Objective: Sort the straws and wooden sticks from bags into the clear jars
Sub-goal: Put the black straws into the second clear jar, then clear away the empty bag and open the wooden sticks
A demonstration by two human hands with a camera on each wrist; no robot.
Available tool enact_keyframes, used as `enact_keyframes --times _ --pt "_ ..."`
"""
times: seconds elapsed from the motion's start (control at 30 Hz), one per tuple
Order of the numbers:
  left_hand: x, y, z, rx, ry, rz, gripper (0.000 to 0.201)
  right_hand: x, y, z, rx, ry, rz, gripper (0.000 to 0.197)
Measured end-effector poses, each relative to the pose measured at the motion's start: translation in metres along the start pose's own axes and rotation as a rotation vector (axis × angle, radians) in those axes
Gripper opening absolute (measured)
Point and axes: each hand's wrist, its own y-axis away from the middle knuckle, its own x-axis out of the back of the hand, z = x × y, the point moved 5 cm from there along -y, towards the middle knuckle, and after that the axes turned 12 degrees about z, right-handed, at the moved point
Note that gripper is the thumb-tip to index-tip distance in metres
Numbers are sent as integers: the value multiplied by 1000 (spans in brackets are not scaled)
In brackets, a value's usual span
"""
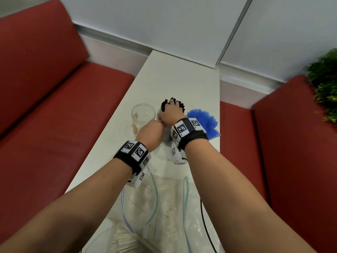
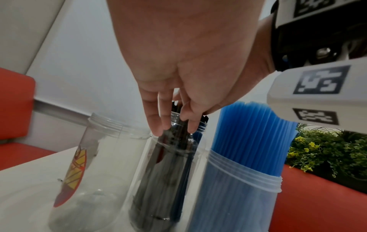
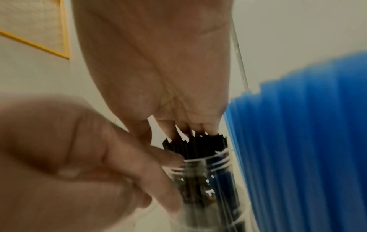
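I see the white table (image 1: 175, 73) between two red benches (image 1: 54, 110); three clear jars stand in a row at its middle; bags of wooden sticks (image 1: 145, 212) lie at the near end. The right jar (image 2: 244, 188) is packed with blue straws (image 2: 256, 133); the left jar (image 2: 99, 157) is empty. The middle jar (image 2: 168, 172) holds black straws (image 3: 198, 144); my right hand (image 1: 171, 112) rests on their tops, fingers (image 2: 157, 124) nearly straight and pressing down; my left hand (image 1: 151, 132) curls around the jar wall. I judge the straws light, slick and easily crushed; press the tops evenly; grip the jar at mid-body. The neighbouring jars stand just beside it, crowding the grip; a plant (image 1: 326, 84) sits far right.
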Motion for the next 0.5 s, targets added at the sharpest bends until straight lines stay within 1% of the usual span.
enact_keyframes --times 0.07,0.13,0.17,0.2,0.23,0.27,0.3,0.33,0.37,0.4,0.43,0.47,0.5 --pt "3 2 5 -72 41 31 19 14 3 -7 -43 -125 74 43" --pt "11 7 6 -101 175 92 18 30 11 -17 17 -343 208 45" --pt "14 12 2 -85 251 114 18 37 20 -20 30 -486 280 47" --pt "16 18 -5 -40 309 119 20 41 32 -21 34 -609 366 45" --pt "17 26 -17 32 329 107 23 40 44 -20 15 -692 432 40" --pt "16 37 -33 129 304 85 26 33 57 -18 -21 -719 459 30" --pt "15 50 -53 247 256 65 29 19 68 -16 -68 -711 432 19" --pt "13 65 -74 371 209 49 32 -1 78 -15 -130 -695 350 13" --pt "12 80 -94 480 166 29 35 -23 88 -12 -210 -674 226 18" --pt "10 95 -111 565 125 3 37 -49 99 -11 -285 -660 73 29" --pt "9 110 -123 628 85 -31 38 -73 113 -11 -351 -668 -75 40" --pt "7 121 -134 674 43 -74 39 -93 127 -13 -404 -685 -192 50" --pt "6 132 -142 710 -2 -119 39 -109 141 -17 -438 -706 -266 58"
